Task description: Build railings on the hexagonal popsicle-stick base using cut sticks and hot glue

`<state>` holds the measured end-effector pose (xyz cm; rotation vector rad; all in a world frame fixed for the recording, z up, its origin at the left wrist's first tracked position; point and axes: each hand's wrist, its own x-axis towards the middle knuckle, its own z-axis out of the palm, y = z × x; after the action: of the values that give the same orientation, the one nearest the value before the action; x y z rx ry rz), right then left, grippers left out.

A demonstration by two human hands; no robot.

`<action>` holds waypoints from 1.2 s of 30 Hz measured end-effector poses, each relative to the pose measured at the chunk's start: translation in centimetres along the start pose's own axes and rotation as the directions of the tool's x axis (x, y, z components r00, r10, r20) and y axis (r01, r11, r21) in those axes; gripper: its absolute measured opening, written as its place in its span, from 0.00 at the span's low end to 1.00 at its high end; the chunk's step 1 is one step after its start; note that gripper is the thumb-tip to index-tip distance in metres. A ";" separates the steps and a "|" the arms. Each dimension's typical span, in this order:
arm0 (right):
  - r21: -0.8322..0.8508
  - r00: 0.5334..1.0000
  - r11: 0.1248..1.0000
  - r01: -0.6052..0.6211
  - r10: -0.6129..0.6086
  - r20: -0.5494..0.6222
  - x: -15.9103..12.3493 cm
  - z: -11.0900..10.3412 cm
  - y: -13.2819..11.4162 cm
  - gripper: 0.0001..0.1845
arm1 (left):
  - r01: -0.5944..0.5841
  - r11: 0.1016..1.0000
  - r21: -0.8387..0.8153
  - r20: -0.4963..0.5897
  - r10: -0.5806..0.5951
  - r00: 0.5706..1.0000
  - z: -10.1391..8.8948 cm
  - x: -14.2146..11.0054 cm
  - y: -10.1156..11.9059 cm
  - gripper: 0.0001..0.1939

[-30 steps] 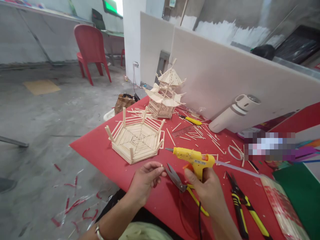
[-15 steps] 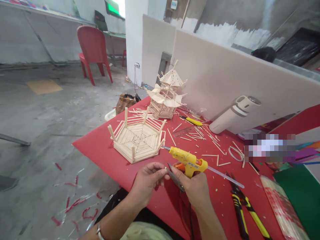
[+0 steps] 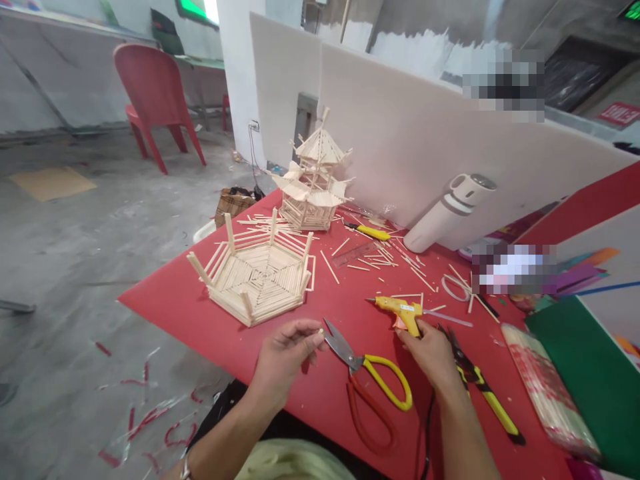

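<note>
My left hand (image 3: 290,353) is closed in a pinch near the table's front edge, with the pale tip of a small wooden stick (image 3: 321,331) between thumb and fingertips. Beside those fingertips lie scissors (image 3: 356,363), blades apart, with one yellow and one red handle. My right hand (image 3: 425,343) grips the handle of a yellow hot glue gun (image 3: 399,308), whose nozzle points left and whose clear glue stick juts out behind. Beyond my left hand stands an octagonal wooden-stick base (image 3: 265,277) with upright posts and low railings.
A stick-built pagoda (image 3: 316,183) stands at the back of the red table (image 3: 165,283). Loose sticks, a yellow utility knife (image 3: 373,232) and a white bottle (image 3: 445,213) lie or lean near the board. Black-and-yellow pliers (image 3: 483,387) and bagged sticks (image 3: 547,387) are at right.
My right hand has moved right with the glue gun, away from my left hand, and the scissors now show fully on the table. The view has shifted slightly right.
</note>
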<state>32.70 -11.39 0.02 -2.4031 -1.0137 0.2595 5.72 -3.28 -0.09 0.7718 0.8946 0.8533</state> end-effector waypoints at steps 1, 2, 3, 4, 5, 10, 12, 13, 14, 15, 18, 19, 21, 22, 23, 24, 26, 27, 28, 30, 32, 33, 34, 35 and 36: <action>-0.037 0.999 0.999 0.021 -0.023 -0.043 -0.4 -0.5 0.3 0.18 | 0.001 1.000 0.001 0.001 -0.001 1.000 0.1 0.0 0.0 0.14; -0.087 0.993 0.994 0.061 -0.069 -0.091 -1.1 -0.9 0.4 0.20 | 0.001 1.000 0.003 0.004 -0.001 1.000 0.1 0.0 -0.1 0.14; -0.150 0.979 0.981 0.122 -0.144 -0.142 -2.0 -1.2 0.2 0.22 | -0.002 1.000 0.007 0.008 0.002 1.000 0.2 0.1 -0.1 0.14; -0.222 0.955 0.956 0.192 -0.234 -0.181 -3.3 -1.5 -0.2 0.23 | -0.007 1.000 0.014 0.012 0.007 1.000 0.3 0.1 -0.1 0.13; -0.258 0.938 0.929 0.264 -0.309 -0.154 -4.6 -1.6 -0.8 0.22 | -0.014 1.000 0.025 0.014 0.013 1.000 0.4 0.1 -0.1 0.13; -0.275 0.897 0.867 0.416 -0.341 0.281 -10.3 -0.7 -3.8 0.23 | -0.077 0.990 0.117 0.009 0.077 0.997 0.6 -0.1 0.1 0.11; -0.316 0.911 0.869 0.381 -0.295 0.287 -11.1 -0.3 -4.3 0.27 | -0.108 0.981 0.164 -0.004 0.110 0.994 0.6 -0.3 0.3 0.11; -0.327 0.918 0.872 0.364 -0.276 0.285 -11.2 -0.2 -4.5 0.27 | -0.121 0.975 0.186 -0.014 0.126 0.992 0.6 -0.4 0.4 0.11; -0.332 0.922 0.877 0.349 -0.259 0.287 -11.2 -0.2 -4.6 0.27 | -0.133 0.969 0.206 -0.027 0.141 0.990 0.6 -0.6 0.6 0.11; -0.331 0.924 0.881 0.339 -0.245 0.294 -11.1 -0.2 -4.7 0.27 | -0.142 0.964 0.224 -0.041 0.155 0.987 0.7 -0.7 0.7 0.11; -0.326 0.923 0.889 0.322 -0.219 0.316 -10.5 -0.4 -4.7 0.31 | -0.159 0.953 0.257 -0.073 0.183 0.980 0.6 -1.0 1.0 0.11; -0.323 0.923 0.892 0.316 -0.211 0.321 -10.2 -0.5 -4.6 0.34 | -0.161 0.952 0.259 -0.078 0.187 0.979 0.6 -1.1 1.1 0.11; -0.287 0.924 0.909 0.300 -0.202 0.326 -9.8 -0.4 -4.2 0.37 | -0.162 0.954 0.253 -0.082 0.188 0.979 0.5 -1.3 1.2 0.11; -0.250 0.924 0.924 0.288 -0.200 0.325 -9.6 -0.4 -4.0 0.38 | -0.163 0.955 0.247 -0.081 0.188 0.979 0.5 -1.4 1.2 0.11; -0.194 0.924 0.941 0.276 -0.204 0.325 -9.5 -0.2 -3.7 0.37 | -0.165 0.957 0.240 -0.077 0.188 0.979 0.4 -1.4 1.2 0.10; -0.122 0.921 0.956 0.266 -0.215 0.324 -9.4 -0.1 -3.6 0.37 | -0.167 0.958 0.232 -0.070 0.188 0.980 0.3 -1.5 1.3 0.10; 0.050 0.909 0.962 0.268 -0.270 0.318 -9.6 0.2 -3.5 0.37 | -0.170 0.962 0.212 -0.048 0.184 0.982 0.3 -1.6 1.4 0.08; 0.125 0.899 0.949 0.288 -0.313 0.306 -9.7 0.2 -3.6 0.38 | -0.172 0.964 0.201 -0.036 0.183 0.982 0.4 -1.7 1.5 0.08; 0.181 0.887 0.929 0.324 -0.365 0.284 -9.9 0.3 -3.8 0.38 | -0.174 0.966 0.194 -0.027 0.182 0.983 0.5 -1.7 1.7 0.07; 0.220 0.855 0.881 0.419 -0.465 0.231 -10.4 0.2 -4.4 0.38 | -0.188 0.963 0.190 -0.020 0.196 0.980 0.7 -1.7 1.9 0.06; 0.183 0.818 0.843 0.506 -0.536 0.208 -10.6 0.1 -5.0 0.37 | -0.209 0.957 0.202 -0.019 0.217 0.976 0.9 -1.8 2.2 0.05; 0.156 0.800 0.829 0.537 -0.559 0.218 -10.6 0.0 -5.3 0.37 | -0.213 0.955 0.208 -0.020 0.222 0.975 0.9 -1.8 2.2 0.05; 0.129 0.783 0.818 0.561 -0.574 0.239 -10.6 -0.1 -5.5 0.36 | -0.211 0.954 0.212 -0.022 0.220 0.975 0.9 -1.8 2.2 0.05; 0.101 0.770 0.811 0.577 -0.581 0.264 -10.6 -0.1 -5.7 0.35 | -0.205 0.955 0.216 -0.024 0.215 0.976 0.9 -1.8 2.2 0.04; 0.075 0.760 0.805 0.589 -0.583 0.287 -10.5 -0.2 -5.8 0.33 | -0.200 0.955 0.219 -0.025 0.210 0.977 0.8 -1.8 2.1 0.04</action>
<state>21.81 -15.55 3.00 -1.9572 -1.8577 0.3851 5.16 -4.05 2.58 1.0509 0.9721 0.9701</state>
